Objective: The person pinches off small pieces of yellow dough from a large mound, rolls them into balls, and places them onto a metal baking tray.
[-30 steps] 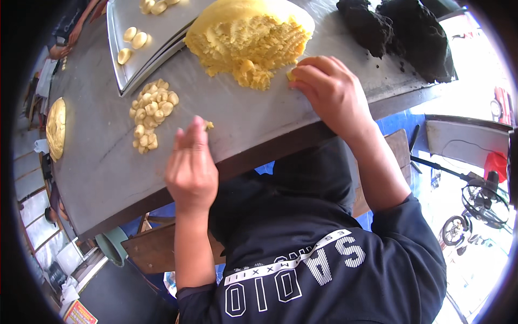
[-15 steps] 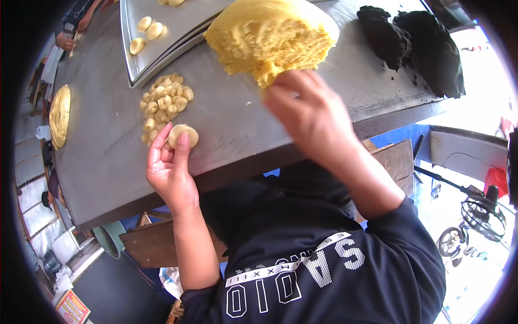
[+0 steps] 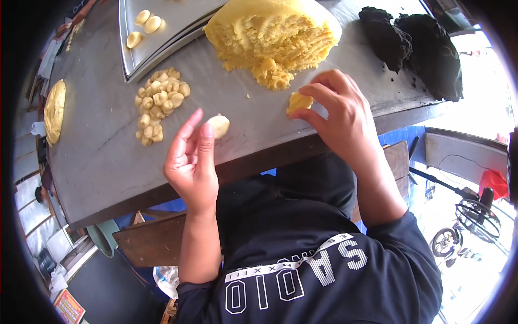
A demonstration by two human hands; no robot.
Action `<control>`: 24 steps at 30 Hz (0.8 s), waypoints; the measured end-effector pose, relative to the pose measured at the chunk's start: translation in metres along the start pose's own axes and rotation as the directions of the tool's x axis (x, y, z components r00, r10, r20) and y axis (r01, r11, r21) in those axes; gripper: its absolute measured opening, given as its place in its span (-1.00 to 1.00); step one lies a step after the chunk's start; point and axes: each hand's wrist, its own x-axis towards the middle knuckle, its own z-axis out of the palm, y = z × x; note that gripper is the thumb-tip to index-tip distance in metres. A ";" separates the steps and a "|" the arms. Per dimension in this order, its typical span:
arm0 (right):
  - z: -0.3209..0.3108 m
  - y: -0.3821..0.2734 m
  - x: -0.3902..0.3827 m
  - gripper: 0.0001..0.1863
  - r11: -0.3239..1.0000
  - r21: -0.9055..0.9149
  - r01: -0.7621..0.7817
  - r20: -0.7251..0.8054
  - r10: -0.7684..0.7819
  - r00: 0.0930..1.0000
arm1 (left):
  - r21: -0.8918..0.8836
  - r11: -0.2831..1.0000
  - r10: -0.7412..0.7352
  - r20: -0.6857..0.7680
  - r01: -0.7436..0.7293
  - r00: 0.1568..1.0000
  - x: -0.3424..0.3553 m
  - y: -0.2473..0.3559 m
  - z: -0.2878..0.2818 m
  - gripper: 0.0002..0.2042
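Between the thumb and fingers of my left hand [image 3: 193,156] is a flattened pale dough disc [image 3: 219,126], held above the table's near edge. My right hand [image 3: 342,110] pinches a small yellow lump of filling [image 3: 298,103] between thumb and fingertips. Just beyond it lies a large yellow mound of filling [image 3: 275,32], its near face rough and crumbly where pieces are torn out. Left of the mound, a heap of small pale dough balls [image 3: 161,100] rests on the grey metal table [image 3: 108,162].
A metal tray [image 3: 162,38] at the back left bears a few shaped dough pieces. A black dough-like mass [image 3: 426,51] sits at the right, a rounded yellow dough piece [image 3: 56,112] at the far left. Another person's hand [image 3: 63,28] shows at the upper left. Below the table is a wooden bench [image 3: 148,240].
My right hand has drawn back from the mound with a lump of filling pinched off. My left hand has moved right with the dough disc, away from the heap of balls.
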 end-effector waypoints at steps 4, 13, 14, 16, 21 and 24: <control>-0.012 -0.012 -0.009 -0.76 0.983 0.179 0.044 0.119 -0.067 0.991 | -0.075 0.996 -0.044 -0.017 0.043 0.999 0.007 -0.002 -0.001 -0.62; 0.004 -0.017 0.014 -0.74 0.967 0.150 0.204 0.134 -0.224 0.965 | -0.079 0.996 -0.032 0.018 0.034 0.999 0.011 -0.001 0.004 -0.64; 0.018 -0.018 0.027 -0.69 0.957 0.125 0.261 0.103 -0.274 0.956 | -0.045 0.997 -0.054 0.028 0.056 0.998 0.012 -0.001 0.002 -0.64; 0.029 -0.021 0.033 -0.63 0.942 0.099 0.321 0.067 -0.328 0.942 | 0.036 0.999 -0.038 0.030 0.037 0.999 0.011 -0.011 -0.007 -0.64; 0.034 -0.028 0.021 -0.74 0.935 0.300 0.188 0.100 -0.227 0.969 | -0.112 0.984 -0.144 -0.012 0.141 0.990 0.010 -0.007 -0.010 -0.62; 0.032 -0.033 0.013 -0.72 0.943 0.297 0.151 0.054 -0.174 0.983 | -0.093 0.985 -0.149 0.001 0.148 0.989 0.011 -0.001 0.000 -0.59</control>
